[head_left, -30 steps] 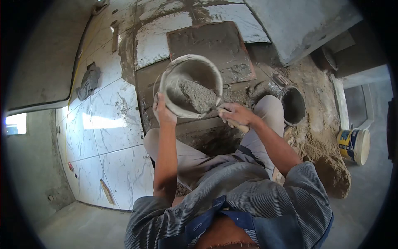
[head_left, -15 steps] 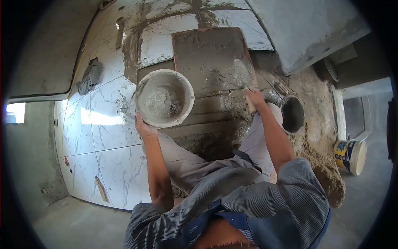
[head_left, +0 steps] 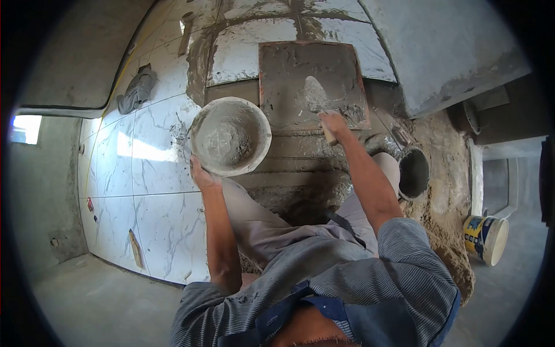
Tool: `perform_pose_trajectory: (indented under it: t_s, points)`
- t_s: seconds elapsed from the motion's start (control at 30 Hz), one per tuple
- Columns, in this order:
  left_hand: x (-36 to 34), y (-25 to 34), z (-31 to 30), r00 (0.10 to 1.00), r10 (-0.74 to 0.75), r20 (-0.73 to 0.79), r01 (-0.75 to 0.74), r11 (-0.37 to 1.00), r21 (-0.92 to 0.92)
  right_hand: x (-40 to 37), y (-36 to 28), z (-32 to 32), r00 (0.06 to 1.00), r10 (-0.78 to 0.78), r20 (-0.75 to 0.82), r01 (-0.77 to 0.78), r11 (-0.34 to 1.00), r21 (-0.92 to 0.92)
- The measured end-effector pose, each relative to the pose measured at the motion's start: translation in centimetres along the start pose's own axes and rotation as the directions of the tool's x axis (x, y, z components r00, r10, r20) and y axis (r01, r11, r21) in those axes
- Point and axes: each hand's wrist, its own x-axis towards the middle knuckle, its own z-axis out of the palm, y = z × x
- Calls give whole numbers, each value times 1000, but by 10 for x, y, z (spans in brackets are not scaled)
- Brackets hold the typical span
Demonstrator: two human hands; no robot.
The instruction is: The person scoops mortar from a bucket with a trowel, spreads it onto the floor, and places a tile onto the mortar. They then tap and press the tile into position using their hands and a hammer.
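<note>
While our right hand is closed around the handle of the trowel, its blade over the near half of the mortar-coated slab, our left hand holds the bucket by its outer side, off the slab's near left corner. We judge the step in hand to be spreading mortar on the slab; we cannot tell whether the blade touches the coat. The next move appears to call for a flat blade and even pressure toward the rough patch at the slab's near right corner.
</note>
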Motion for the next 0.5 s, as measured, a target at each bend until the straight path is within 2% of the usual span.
perform_pose_trajectory:
  t_s: [0.03, 0.1, 0.2, 0.33, 0.4, 0.5]
  points:
    - [0, 2, -1, 1000, -5, -27, 5, 1000, 21, 1, -2, 5, 1000, -1, 6, 1, 1000, -1]
    - [3, 1, -4, 1000, 2, -26, -2, 1000, 8, 4, -7, 14, 991, 56, 118, -55, 998, -16]
    - [5, -1, -8, 999, 27, -26, -26, 1000, 7, 4, -12, 28, 996, 55, 75, -56, 998, 5]
    - [5, -1, -9, 999, 30, -27, -30, 1000, -3, 1, -20, 31, 986, 90, 141, -94, 995, 21]
    - [6, -2, -12, 999, 32, -38, -33, 999, -12, -8, -24, 33, 950, 221, 220, -282, 909, 307]
    - [7, -2, -9, 998, 40, -41, -41, 999, -30, 13, -4, 29, 960, 197, 198, -259, 893, 367]
